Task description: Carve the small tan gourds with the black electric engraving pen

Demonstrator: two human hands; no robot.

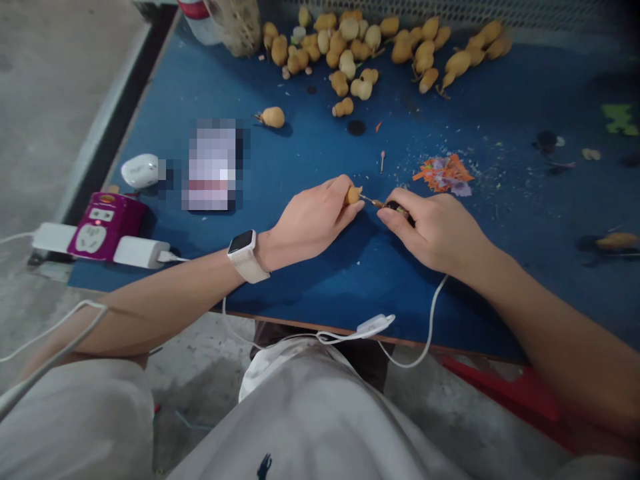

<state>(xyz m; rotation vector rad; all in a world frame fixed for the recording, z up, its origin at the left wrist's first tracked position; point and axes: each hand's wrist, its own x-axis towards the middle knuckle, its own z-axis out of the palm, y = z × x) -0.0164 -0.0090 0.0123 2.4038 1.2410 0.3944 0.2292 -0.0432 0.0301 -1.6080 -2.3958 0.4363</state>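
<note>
Over the middle of the blue table (300, 293), my left hand (320, 217) pinches a small tan gourd (353, 195), mostly covered by the fingers. My right hand (433, 230) is closed round the dark handle of a thin metal-tipped tool (399, 208). The tool points left, its tip at or very near the gourd's right end; whether they touch cannot be told. Behind my right hand lies a pile of orange and purple shavings (445, 175). A small thin piece (383, 162) rests just beyond the two hands.
Many tan gourds (337, 50) line the back edge, and a single gourd (273, 117) lies left of them. A blurred-out phone-like object (211, 167), a white case (141, 171) and a purple power adapter (105, 227) sit at left. A white cable (433, 320) hangs near the front edge.
</note>
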